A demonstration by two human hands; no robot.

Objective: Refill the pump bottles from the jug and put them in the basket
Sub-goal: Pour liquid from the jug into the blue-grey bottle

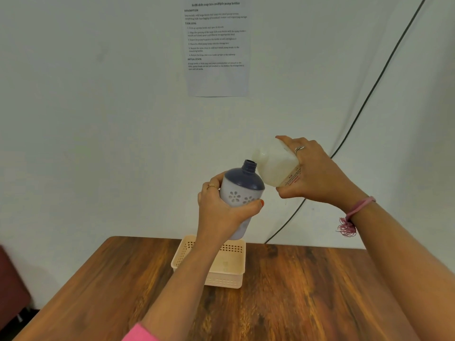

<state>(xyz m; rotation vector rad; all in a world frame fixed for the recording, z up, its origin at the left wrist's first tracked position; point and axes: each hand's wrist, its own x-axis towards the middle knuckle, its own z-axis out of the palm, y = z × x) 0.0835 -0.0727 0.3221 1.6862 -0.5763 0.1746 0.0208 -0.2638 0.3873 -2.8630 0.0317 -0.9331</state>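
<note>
Wooden surface [307,291] under me carries a basket [235,271] at 12 o'clock, while my hands grip bottle [242,193] and tilted jug [277,166] above it.

Before you: worktop [307,291], wood-grain with a soft sheen; basket [236,274], cream perforated plastic, matt; pump bottle [242,188], smooth plastic, dark cap end over pale flower-printed body; jug [275,166], translucent milky plastic with printed label; wall sheet [216,50], matt printed paper; your wrist band [357,207], pink frayed thread.
</note>
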